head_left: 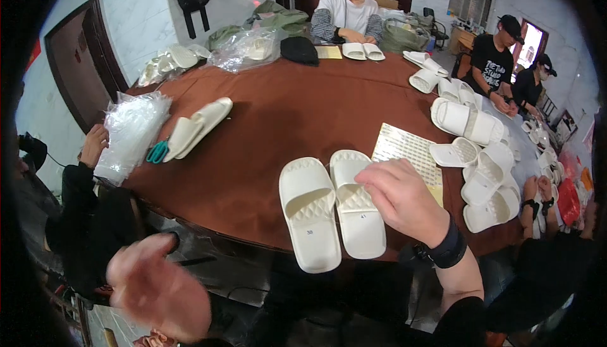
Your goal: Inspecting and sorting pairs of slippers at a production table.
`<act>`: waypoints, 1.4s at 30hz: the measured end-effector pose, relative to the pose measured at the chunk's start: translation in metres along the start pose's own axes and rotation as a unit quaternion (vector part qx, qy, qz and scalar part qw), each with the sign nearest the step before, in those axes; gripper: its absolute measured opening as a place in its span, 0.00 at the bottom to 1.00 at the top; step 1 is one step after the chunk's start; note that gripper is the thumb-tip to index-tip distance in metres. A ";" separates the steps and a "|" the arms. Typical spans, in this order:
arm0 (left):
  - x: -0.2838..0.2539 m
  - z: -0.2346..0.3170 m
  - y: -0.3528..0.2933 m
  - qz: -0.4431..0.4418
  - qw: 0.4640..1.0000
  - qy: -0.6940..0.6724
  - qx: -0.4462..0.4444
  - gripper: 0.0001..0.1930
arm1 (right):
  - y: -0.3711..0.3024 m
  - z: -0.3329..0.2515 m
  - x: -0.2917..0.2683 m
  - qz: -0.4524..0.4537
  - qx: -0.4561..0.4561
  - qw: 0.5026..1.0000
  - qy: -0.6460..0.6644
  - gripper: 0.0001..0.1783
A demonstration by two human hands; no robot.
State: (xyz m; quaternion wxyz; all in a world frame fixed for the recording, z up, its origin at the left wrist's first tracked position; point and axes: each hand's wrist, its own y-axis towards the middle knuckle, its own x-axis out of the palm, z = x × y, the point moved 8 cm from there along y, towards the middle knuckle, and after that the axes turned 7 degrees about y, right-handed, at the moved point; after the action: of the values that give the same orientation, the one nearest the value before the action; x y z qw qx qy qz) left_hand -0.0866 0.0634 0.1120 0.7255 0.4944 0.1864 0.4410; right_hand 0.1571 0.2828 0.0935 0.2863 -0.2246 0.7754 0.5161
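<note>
A pair of white slippers lies at the table's front edge, toes away from me: a left slipper (310, 239) and a right slipper (367, 233), each with a small mark on its footbed. My right hand (401, 198) is over the right slipper's strap, thumb and fingers pinched together; whatever they may hold is too small to make out. Behind that hand lies a sheet of small labels (401, 144), partly covered by it. Low on the left, beyond the table edge, my left hand (161, 290) is smeared by motion, its fingers unclear.
More white slippers (487, 176) are piled along the right side. Another pair (199, 129) lies at left, beside teal-handled scissors (158, 151) and clear plastic bags (136, 132) near another person's hand (95, 144). A person (348, 15) sits across the brown-covered table (272, 106); others work at right.
</note>
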 end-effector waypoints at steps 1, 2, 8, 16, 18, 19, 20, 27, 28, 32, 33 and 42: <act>0.034 -0.012 -0.003 -0.050 0.999 -0.006 0.013 0.12 | -0.007 0.014 0.010 -0.043 0.026 0.999 -0.011 0.11; 0.047 -0.035 -0.011 -0.110 0.994 0.012 -0.015 0.15 | -0.012 0.018 0.017 -0.071 0.019 0.997 -0.017 0.10; 0.067 -0.152 -0.039 -0.278 0.937 0.150 -0.149 0.21 | -0.030 0.021 0.075 -0.222 0.041 0.973 -0.053 0.14; 0.035 -0.307 -0.038 -0.138 0.854 -0.124 -0.486 0.21 | -0.032 0.037 0.093 -0.242 0.072 0.958 -0.136 0.14; 0.012 -0.355 -0.037 -0.111 0.809 -0.201 -0.542 0.14 | -0.036 0.036 0.095 -0.208 0.048 0.970 -0.118 0.13; -0.002 -0.376 -0.033 -0.120 0.782 -0.249 -0.558 0.14 | -0.033 0.031 0.094 -0.197 0.051 0.974 -0.099 0.13; -0.018 -0.396 -0.032 -0.090 0.767 -0.224 -0.595 0.14 | -0.030 0.027 0.092 -0.184 0.057 0.978 -0.083 0.12; -0.045 -0.480 -0.029 0.002 0.727 -0.206 -0.655 0.15 | -0.027 0.007 0.010 -0.005 0.010 0.979 -0.204 0.09; -0.032 -0.486 -0.030 -0.007 0.722 -0.212 -0.658 0.15 | -0.031 0.012 -0.008 0.009 -0.002 0.973 -0.229 0.09; -0.033 -0.508 -0.019 -0.010 0.717 -0.172 -0.675 0.16 | -0.042 0.060 -0.071 0.015 0.028 0.949 -0.313 0.06; -0.034 -0.512 -0.020 0.005 0.706 -0.134 -0.695 0.16 | -0.046 0.076 -0.093 0.021 0.069 0.945 -0.319 0.05; -0.023 -0.532 -0.010 -0.017 0.752 -0.079 -0.654 0.12 | -0.153 0.173 -0.178 -0.031 0.347 0.816 -0.462 0.16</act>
State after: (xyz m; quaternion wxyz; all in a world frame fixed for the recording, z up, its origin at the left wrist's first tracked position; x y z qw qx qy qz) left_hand -0.4707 0.3375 -0.1353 0.8912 -0.0708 -0.1976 0.4021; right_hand 0.4237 0.3968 0.0587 0.6853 0.1309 0.6727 0.2464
